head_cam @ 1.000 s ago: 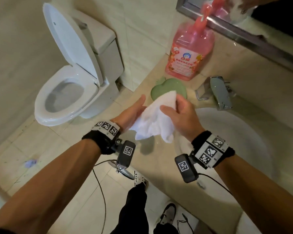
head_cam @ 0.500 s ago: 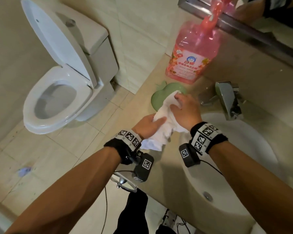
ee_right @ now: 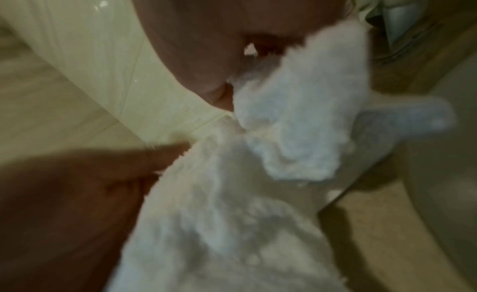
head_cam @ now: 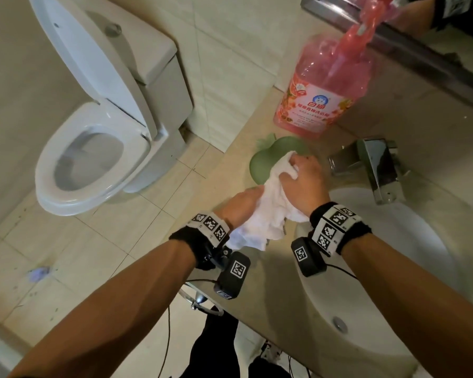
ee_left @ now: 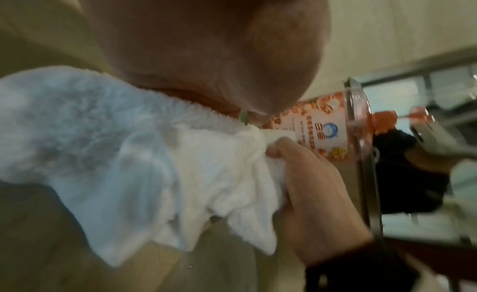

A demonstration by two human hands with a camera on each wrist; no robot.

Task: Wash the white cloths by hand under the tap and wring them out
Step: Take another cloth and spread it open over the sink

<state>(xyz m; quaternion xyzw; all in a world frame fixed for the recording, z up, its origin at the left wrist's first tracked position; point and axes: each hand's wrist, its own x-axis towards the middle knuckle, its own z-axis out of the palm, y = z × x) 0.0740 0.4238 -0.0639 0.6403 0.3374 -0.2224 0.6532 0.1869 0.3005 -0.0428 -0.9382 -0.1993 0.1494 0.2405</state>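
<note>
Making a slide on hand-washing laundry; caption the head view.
Both hands, left hand and right hand, grip a white cloth beside the sink.

Beige counter [head_cam: 230, 170]: pink bottle [head_cam: 322, 85], green dish [head_cam: 265, 159].

- Showing a white terry cloth [ee_right: 258, 194] bunched and blurred, filling the middle and lower part of the view.
- Gripping the cloth's upper fold with the right hand [ee_right: 196, 41], palm close to the lens, fingers curled into the fabric.
- Closing on the cloth's left edge with the left hand [ee_right: 85, 178], a fingertip pressing against the pile.
- Hanging the cloth over a tan countertop [ee_right: 382, 225], casting a dark shadow there.
- Curving down the right edge, a pale sink basin [ee_right: 449, 174].
- Glinting behind the hands, glossy cream tiles [ee_right: 85, 57].
</note>
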